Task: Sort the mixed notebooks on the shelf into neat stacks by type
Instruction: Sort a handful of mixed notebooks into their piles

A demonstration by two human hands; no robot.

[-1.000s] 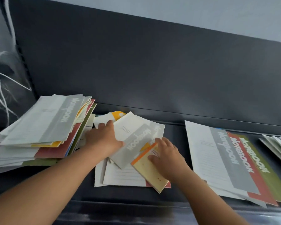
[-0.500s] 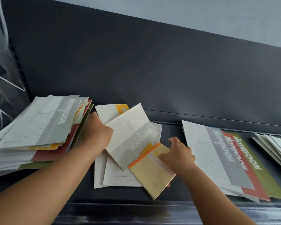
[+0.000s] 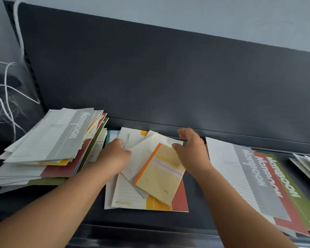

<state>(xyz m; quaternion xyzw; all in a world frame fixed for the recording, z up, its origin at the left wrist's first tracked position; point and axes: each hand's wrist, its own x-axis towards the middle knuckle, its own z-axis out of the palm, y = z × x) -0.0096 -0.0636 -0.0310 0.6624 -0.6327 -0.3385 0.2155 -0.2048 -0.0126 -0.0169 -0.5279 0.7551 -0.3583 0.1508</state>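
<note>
A small yellow notebook (image 3: 159, 174) with an orange spine lies tilted atop the middle pile (image 3: 181, 199) on the dark shelf (image 3: 147, 219). The left hand (image 3: 115, 153) rests on the white covers beside it, its grip unclear. The right hand (image 3: 191, 149) is loosely spread, thumb at the notebook's upper corner.

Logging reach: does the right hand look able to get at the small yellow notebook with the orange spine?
Probably yes. The yellow notebook lies uncovered on top of the middle pile, and the right hand is open right beside its far corner, nothing between.
</note>
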